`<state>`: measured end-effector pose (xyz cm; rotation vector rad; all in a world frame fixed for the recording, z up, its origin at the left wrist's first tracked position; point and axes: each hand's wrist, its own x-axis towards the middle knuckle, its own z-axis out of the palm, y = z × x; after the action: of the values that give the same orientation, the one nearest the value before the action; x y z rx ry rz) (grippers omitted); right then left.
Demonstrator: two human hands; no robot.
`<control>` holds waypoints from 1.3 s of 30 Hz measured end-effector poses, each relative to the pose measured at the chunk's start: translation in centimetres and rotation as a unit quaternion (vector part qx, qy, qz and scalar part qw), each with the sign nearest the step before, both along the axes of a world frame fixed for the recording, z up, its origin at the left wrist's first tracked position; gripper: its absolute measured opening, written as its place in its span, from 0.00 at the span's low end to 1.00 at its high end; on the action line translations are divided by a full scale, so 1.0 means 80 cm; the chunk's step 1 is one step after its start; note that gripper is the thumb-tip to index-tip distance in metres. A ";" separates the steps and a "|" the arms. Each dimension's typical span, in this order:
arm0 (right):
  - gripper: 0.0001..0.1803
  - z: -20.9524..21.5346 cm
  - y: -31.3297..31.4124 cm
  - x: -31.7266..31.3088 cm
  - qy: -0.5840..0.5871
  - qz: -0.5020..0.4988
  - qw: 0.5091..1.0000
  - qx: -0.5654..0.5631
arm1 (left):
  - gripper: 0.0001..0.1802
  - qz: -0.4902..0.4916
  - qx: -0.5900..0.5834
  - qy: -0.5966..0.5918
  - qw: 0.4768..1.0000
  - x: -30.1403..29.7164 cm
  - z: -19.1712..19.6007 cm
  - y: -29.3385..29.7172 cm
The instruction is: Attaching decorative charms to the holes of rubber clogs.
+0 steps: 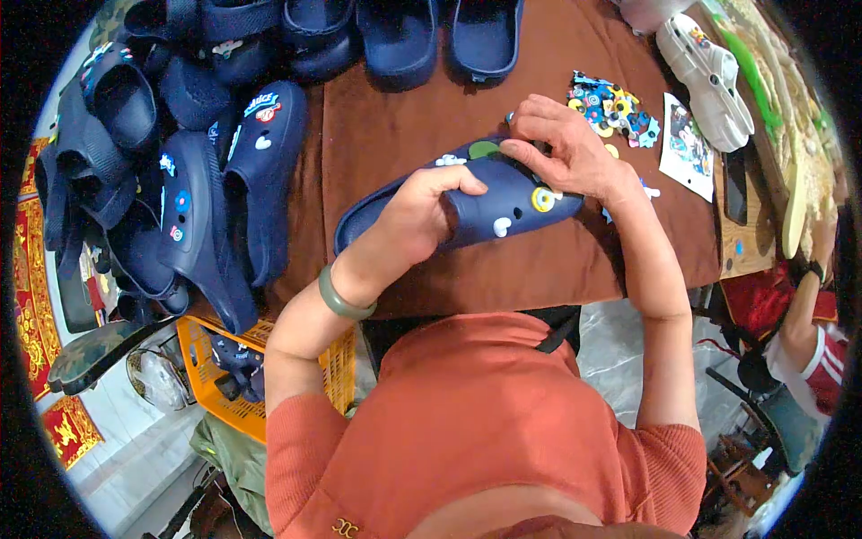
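Near left, below the tabletop [539, 269] edge, orange crate [202, 359] holds dark shoes. Left hand [422, 216] fingers wrapped round navy clog [485, 202] over mid tabletop; right hand [561, 144] fingertips pinched on green charm [485, 149]. Far right, charm pile [615, 110].

Single head view, looking steeply down, close over brown table [404, 126].

Brown table [404, 135] carried navy clogs [224, 171] from 9 to 12 o'clock, colourful charms [612, 110] and white clog [709, 81] at 2.
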<state>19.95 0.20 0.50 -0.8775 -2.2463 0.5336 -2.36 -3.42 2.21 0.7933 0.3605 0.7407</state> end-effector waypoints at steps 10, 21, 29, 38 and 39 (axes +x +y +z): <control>0.17 0.011 0.000 -0.003 -0.101 0.019 0.995 0.007 | 0.07 0.014 0.012 0.026 0.999 -0.001 -0.007 -0.005; 0.12 0.008 -0.003 -0.004 -0.082 0.030 0.992 0.096 | 0.10 -0.019 -0.152 -0.012 0.988 -0.004 -0.023 -0.012; 0.19 0.015 -0.014 -0.007 -0.034 0.034 0.978 0.204 | 0.25 -0.017 0.002 0.204 0.979 -0.003 -0.007 -0.011; 0.20 0.011 -0.008 -0.012 0.156 -0.106 0.968 -0.166 | 0.27 -0.038 0.044 0.264 0.963 -0.002 -0.001 -0.030; 0.18 0.014 -0.010 -0.015 0.183 -0.110 0.957 -0.198 | 0.27 -0.020 0.075 0.257 0.963 -0.001 0.000 -0.033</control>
<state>18.79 -0.64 1.63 -1.1078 -1.7079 0.9733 -2.47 -6.06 2.19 1.1351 0.7582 0.5198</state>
